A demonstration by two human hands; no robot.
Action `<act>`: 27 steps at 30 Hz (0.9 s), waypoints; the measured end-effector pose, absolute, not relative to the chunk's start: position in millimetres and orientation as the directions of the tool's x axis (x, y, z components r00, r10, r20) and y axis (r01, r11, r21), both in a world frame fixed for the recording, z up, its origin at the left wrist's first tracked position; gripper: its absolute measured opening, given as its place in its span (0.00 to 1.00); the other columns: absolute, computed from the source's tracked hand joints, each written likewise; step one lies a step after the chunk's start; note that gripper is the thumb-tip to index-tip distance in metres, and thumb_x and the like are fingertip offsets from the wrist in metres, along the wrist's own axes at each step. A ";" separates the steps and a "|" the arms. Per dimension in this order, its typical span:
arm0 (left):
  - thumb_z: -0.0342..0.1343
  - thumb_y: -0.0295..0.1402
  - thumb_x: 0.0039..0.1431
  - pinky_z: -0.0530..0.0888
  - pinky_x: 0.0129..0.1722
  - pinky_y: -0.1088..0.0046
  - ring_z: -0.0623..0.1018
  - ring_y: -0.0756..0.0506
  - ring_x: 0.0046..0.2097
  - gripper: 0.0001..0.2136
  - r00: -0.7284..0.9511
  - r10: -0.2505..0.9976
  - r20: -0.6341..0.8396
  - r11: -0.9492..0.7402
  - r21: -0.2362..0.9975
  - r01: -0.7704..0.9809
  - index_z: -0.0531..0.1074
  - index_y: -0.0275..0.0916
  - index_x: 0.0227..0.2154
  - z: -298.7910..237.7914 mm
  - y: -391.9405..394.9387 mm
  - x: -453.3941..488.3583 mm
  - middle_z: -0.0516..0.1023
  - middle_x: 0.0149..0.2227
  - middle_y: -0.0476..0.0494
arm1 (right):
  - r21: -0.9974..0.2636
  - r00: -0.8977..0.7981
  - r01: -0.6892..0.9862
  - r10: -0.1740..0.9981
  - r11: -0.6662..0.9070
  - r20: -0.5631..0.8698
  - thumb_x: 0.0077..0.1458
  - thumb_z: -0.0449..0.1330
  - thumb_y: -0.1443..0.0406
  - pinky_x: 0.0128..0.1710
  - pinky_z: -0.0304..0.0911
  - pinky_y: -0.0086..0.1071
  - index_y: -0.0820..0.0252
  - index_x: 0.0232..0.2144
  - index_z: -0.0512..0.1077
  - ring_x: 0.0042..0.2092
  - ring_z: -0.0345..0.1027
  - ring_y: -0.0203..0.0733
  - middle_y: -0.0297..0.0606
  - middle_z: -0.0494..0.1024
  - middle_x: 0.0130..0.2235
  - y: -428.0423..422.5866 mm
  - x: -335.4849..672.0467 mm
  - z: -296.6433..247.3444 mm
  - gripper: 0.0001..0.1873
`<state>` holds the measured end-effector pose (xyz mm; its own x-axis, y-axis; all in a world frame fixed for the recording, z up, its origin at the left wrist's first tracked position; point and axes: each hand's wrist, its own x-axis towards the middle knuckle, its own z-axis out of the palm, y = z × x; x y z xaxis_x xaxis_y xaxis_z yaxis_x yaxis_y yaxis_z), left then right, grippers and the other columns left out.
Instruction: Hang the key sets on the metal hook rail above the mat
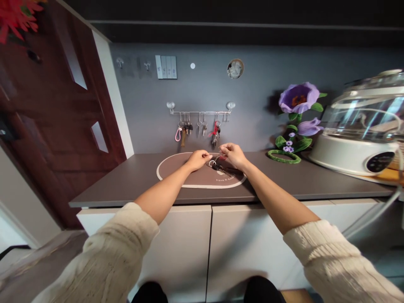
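Observation:
Over the brown oval mat (pixel 170 168), my left hand (pixel 198 160) is closed in a pinch at a metal key ring (pixel 212 163). Dark keys (pixel 217 167) hang from the ring, low over the mat. My right hand (pixel 233 155) is also closed, thumb and fingertips pressed together on what looks like a key of the same bunch. A small red piece (pixel 223 158) shows under its fingers. Behind my hands, a clear rail (pixel 202 112) on the wall carries several hooks with keys, among them a bunch with a red strap (pixel 216 128) and a pink loop (pixel 178 134).
At the right of the counter (pixel 126 181) stand purple crocheted flowers (pixel 299 99) on a green ring base and a white appliance (pixel 350 153) with a clear cover. White cabinet doors (pixel 176 244) lie below. A dark red door (pixel 63 126) is at the left.

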<state>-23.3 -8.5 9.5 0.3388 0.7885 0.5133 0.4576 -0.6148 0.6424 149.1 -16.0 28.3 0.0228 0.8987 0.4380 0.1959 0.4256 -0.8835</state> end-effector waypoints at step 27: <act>0.50 0.31 0.51 0.64 0.31 0.75 0.66 0.53 0.27 0.05 0.316 0.814 0.486 -0.579 0.713 0.395 0.68 0.34 0.27 17.4 -11.7 -30.2 0.69 0.23 0.51 | -0.643 -0.128 0.605 0.854 0.470 0.505 0.49 0.55 0.65 0.31 0.58 0.28 0.63 0.26 0.70 0.26 0.63 0.33 0.35 0.73 0.23 -21.1 145.6 25.8 0.07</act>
<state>-30.2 -11.7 17.4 0.3163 0.8144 0.4865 0.3953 -0.5793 0.7128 145.6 -21.1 25.8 -0.1276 0.8538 0.5047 0.6046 0.4703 -0.6428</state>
